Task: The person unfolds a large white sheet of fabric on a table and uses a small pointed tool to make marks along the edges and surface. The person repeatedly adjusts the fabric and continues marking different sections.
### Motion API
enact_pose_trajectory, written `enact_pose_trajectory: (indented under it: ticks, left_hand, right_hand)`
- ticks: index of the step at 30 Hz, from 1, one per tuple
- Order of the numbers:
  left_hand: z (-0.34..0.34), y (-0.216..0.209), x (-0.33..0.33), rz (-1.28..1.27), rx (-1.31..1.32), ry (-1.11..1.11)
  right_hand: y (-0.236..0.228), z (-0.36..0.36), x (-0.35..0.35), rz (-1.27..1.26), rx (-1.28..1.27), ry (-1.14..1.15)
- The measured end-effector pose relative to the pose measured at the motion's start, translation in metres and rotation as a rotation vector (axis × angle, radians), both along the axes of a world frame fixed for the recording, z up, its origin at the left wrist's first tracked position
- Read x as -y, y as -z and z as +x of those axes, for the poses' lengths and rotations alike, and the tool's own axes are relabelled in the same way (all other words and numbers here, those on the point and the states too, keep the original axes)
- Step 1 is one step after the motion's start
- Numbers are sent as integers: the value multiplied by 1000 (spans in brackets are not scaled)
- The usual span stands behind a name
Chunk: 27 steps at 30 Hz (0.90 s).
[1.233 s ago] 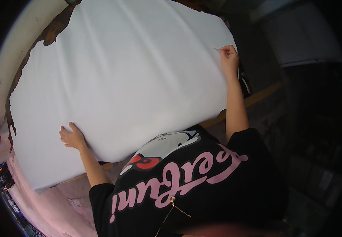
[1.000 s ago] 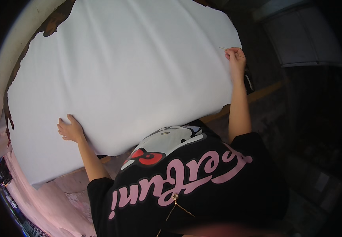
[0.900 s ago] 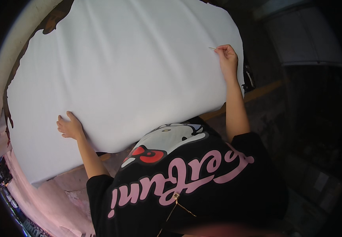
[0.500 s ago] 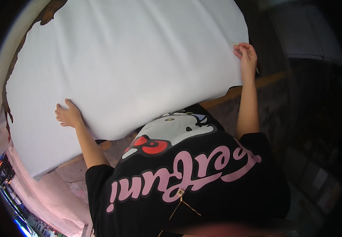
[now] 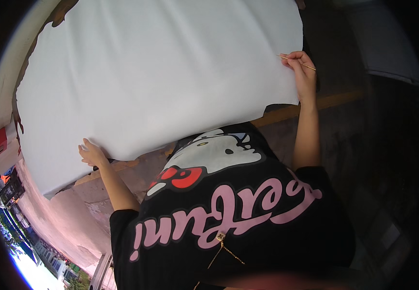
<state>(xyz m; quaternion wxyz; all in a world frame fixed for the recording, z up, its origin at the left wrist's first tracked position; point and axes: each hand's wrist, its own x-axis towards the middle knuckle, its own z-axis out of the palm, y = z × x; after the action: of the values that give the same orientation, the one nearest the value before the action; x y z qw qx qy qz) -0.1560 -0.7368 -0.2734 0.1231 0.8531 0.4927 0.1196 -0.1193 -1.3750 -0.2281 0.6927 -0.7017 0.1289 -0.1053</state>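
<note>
1. A large white sheet point(image 5: 156, 77) of cloth or paper-like material fills the upper left and centre of the frame. It lies spread nearly flat over a bench point(image 5: 325, 102), of which only a wooden edge shows at the right, below the sheet.
2. The left hand point(image 5: 91, 154) rests at the sheet's lower left edge. Its fingers are spread and flat and hold nothing; whether they press on the sheet or only touch its border cannot be told.
3. The right hand point(image 5: 302, 72) sits at the sheet's right edge, in the upper right of the frame. Its fingers are pinched on a thin pale stick point(image 5: 296, 62), perhaps a needle or a marking tool; its kind is too small to tell.
4. Orientation: the stick's long axis runs from upper left to lower right, with one end reaching over the sheet and the other projecting past the fingers. The sheet's long axis runs from the lower left to the upper right of the frame.
5. Progress, as a judgement: the sheet is already laid out and mostly smooth, with faint creases. No mark, seam or cut is visible on it, so work with the stick appears barely begun.
6. The person's black printed shirt point(image 5: 229, 217) fills the lower centre.
</note>
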Motion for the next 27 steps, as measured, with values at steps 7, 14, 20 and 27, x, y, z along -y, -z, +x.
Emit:
enact_pose_trajectory:
  ticks: [7, 14, 20, 27]
  left_hand:
    - [-99, 64, 105, -1259, 701, -460]
    - [-92, 48, 220, -1983, 730, -159]
    - [-123, 31, 229, -2322, 991, 80]
    - [-136, -6, 294, -2013, 1147, 18]
  right_hand:
    - [39, 83, -5, 25, 165, -56]
    - [26, 102, -12, -76, 246, -119]
    - [23, 93, -15, -206, 279, -192]
    - [28, 112, -22, -318, 296, -314]
